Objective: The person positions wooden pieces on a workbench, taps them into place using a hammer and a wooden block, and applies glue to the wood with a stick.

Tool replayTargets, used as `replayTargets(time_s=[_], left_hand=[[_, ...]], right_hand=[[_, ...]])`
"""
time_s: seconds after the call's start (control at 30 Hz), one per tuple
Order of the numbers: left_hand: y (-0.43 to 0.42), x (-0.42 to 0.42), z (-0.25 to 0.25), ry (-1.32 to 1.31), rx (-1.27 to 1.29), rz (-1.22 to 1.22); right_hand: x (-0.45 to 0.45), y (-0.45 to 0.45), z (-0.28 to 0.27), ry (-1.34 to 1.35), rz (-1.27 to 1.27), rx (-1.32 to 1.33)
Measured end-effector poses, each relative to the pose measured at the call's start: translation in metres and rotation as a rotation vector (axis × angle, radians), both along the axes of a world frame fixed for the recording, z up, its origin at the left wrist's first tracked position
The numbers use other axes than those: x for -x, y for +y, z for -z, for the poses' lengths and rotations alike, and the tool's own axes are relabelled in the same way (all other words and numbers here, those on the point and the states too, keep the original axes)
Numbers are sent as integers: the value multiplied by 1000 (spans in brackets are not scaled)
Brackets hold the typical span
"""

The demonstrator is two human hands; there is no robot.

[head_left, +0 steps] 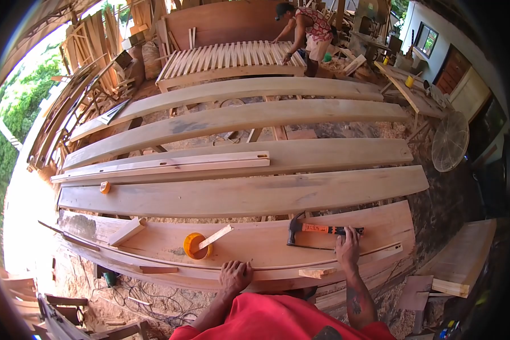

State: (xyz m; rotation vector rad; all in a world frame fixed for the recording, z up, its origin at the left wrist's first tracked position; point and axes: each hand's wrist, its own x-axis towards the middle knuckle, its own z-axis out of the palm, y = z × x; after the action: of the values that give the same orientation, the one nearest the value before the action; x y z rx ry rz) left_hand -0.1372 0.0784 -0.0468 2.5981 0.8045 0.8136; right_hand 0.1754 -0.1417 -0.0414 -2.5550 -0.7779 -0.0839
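My left hand [236, 276] is closed over a long, thin wooden strip [277, 274] along the near edge of the closest plank [374, 222]. My right hand [348, 248] has its fingers around the black lower handle of a claw hammer [317, 228], whose dark head points left. The hammer lies over the plank. Between my hands and to the left is an orange-yellow cup [191, 243] with a flat wooden stick [215, 236] leaning out of it. A small wood block [317, 272] rests on the strip, below my right hand.
Several long planks [238, 190] lie parallel ahead, one bearing a slotted wooden rail [209, 162] and a yellow tape measure [105, 187]. Another person [311, 28] bends over a slatted frame [226, 71] at the back. A wire fan guard [450, 141] stands right; cables [153, 303] lie lower left.
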Motion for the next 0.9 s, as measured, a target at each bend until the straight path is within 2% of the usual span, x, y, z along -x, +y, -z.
replayTargets(time_s=[0.9], left_hand=[[1,3,7,18,-18,8]], right_hand=[[-1,-1,3,-79,-43,0]])
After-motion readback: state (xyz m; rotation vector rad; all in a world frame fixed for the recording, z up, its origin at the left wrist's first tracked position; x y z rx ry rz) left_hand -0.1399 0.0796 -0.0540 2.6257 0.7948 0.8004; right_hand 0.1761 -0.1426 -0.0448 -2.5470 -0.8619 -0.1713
